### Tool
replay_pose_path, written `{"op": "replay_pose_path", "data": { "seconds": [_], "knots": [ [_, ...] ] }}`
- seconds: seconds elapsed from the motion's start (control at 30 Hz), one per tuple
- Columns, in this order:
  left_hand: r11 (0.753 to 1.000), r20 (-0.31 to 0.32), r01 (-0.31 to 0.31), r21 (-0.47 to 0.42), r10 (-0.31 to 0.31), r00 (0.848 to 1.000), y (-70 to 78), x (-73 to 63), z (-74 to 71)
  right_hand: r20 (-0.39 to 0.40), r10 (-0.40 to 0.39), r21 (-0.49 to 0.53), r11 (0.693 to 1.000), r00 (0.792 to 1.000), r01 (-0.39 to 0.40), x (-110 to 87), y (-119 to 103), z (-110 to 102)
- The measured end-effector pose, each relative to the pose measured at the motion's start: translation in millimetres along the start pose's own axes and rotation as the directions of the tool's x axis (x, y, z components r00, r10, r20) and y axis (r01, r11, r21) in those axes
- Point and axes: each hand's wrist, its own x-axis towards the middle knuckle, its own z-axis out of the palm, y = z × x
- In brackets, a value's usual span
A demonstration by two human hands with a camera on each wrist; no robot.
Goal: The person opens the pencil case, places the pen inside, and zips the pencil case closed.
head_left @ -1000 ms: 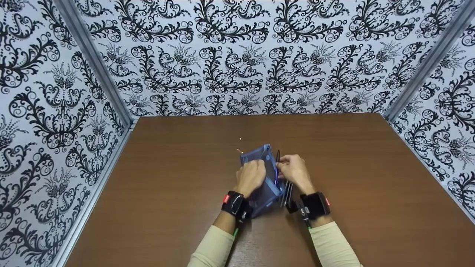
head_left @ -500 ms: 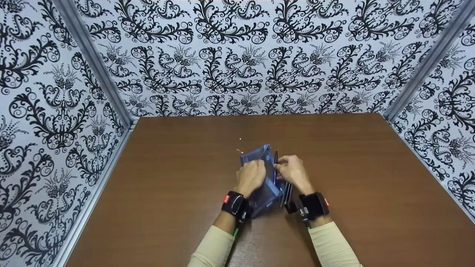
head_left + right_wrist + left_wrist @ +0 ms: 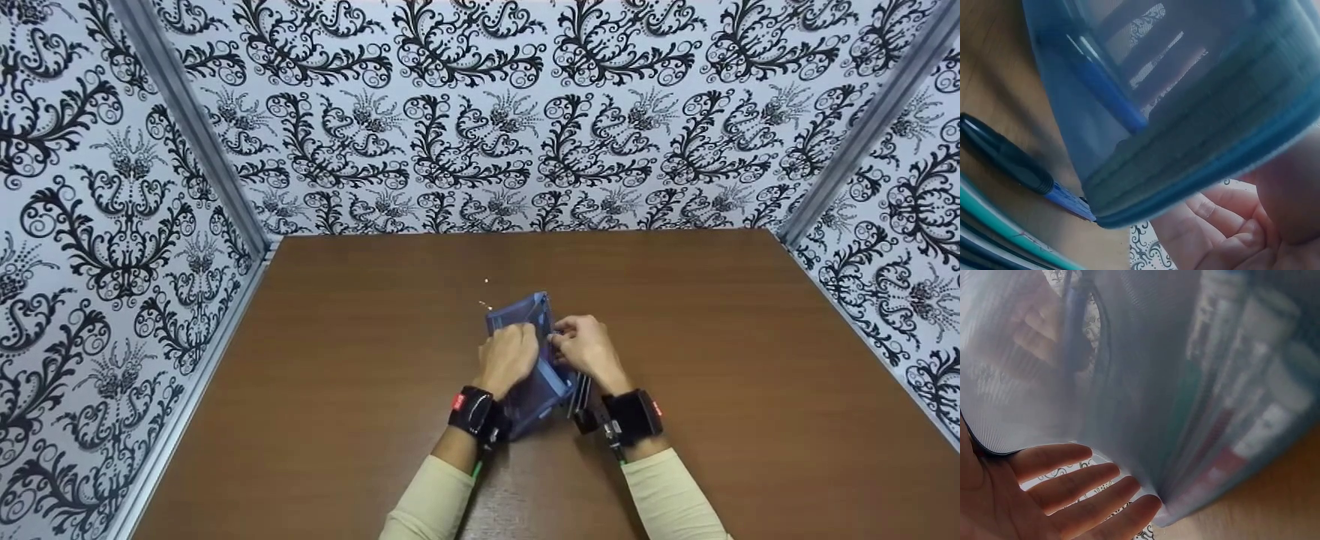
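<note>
- Patterned wallpaper on the walls, brown table below, far edge and both side edges well apart from the work.
- Mesh pouch mid-table, tilted; zip edge facing the right hand. Blue pen seen through the mesh; marker-like sticks also inside.
- Left hand: holds the pouch edge, fingers fairly straight, close together.
- Right hand: at the pouch mouth, fingers bent in; cannot tell if blue pen or zip edge is between the tips.
- Outside, right of pouch: black-capped pen, green pen, others blurred.
- Step looks like loading pens. Do well: left hand steady, mouth wide, pen lengthwise alongside the sticks, tip clear of mesh, released only once fully inside.
</note>
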Motion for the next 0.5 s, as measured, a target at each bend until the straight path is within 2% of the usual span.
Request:
{"op": "replay_pose_path", "data": {
  "seconds": [0.13,0.27,0.4,0.5],
  "knots": [
    [1.000,0.003,0.001,0.000,-0.001,1.000,0.1,0.1,-0.1,-0.001,-0.033,-0.054,0.998,0.999,0.033,0.2,0.2,-0.7],
    [1.000,0.006,0.000,-0.002,0.000,1.000,0.2,-0.1,-0.6,0.005,-0.032,-0.057,0.998,0.999,0.032,0.4,0.5,-0.9],
    [1.000,0.007,-0.002,-0.011,0.002,1.000,-0.1,-0.3,-1.8,0.015,-0.015,-0.019,1.000,1.000,0.015,0.4,-0.1,-1.5],
    [1.000,0.003,-0.006,-0.016,0.006,1.000,-0.3,-0.4,-2.7,0.026,0.006,0.048,0.999,1.000,-0.007,0.6,-0.1,-3.6]
  ]
}}
